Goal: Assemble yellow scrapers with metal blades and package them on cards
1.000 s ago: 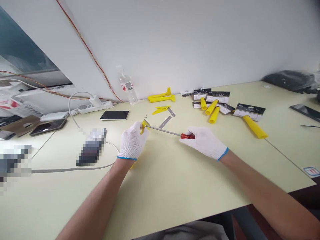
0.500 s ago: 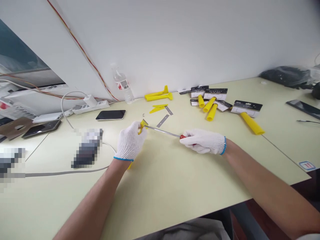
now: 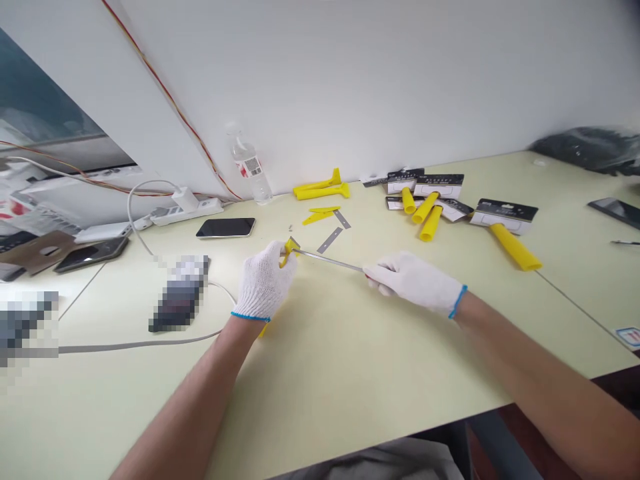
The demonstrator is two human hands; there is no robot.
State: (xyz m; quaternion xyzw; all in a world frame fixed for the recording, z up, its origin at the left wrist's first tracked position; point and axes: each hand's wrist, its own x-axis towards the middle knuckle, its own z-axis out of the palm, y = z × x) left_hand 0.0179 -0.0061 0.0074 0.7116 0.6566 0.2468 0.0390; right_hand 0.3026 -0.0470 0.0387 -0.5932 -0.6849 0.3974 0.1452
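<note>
Screwdriver (image 3: 327,260) in the closed right hand (image 3: 413,283) seems to meet the yellow plastic scraper handle (image 3: 290,255) gripped in the left hand (image 3: 263,281); too much pressure could slip it, jabbing that hand or tipping parts onto the counter (image 3: 350,353).

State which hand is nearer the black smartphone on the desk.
Left. The left hand is just below and to the right of the black smartphone, not touching it; the right hand is much farther right, past the left hand.

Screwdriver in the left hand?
No, the right hand holds the screwdriver, whose shaft reaches to the yellow plastic piece held in the left hand.
</note>
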